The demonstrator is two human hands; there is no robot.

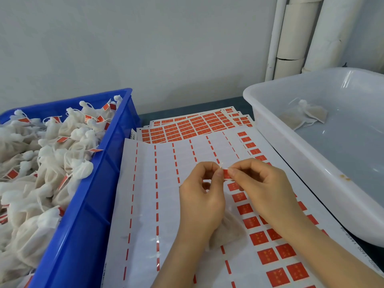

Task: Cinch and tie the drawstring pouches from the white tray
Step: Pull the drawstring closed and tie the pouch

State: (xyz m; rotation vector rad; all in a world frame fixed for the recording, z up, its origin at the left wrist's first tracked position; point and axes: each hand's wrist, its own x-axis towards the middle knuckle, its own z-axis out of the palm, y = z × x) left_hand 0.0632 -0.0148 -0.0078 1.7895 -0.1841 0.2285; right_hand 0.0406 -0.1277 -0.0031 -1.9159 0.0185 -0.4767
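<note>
A pale mesh pouch (228, 227) lies on the sticker sheet (166, 183) below the wrists, partly hidden by the left forearm. Above it, both hands meet over a small red sticker (227, 175). The left hand (202, 196) pinches the sticker's left edge between thumb and forefinger, with its other fingers curled. The right hand (259, 190) pinches the sticker's right side with its fingertips. A white tuft of drawstring (222, 165) pokes up between the two pinches.

The sheet is mostly peeled, with red stickers left along its right side. Fuller sheets (197, 123) fan out beyond it on the dark surface (176, 113). To the right stands the white tray (270, 129) with a few loose pouches (307, 114) inside. To the left a blue crate (93, 194) is heaped with tied pouches (52, 142) carrying red tags.
</note>
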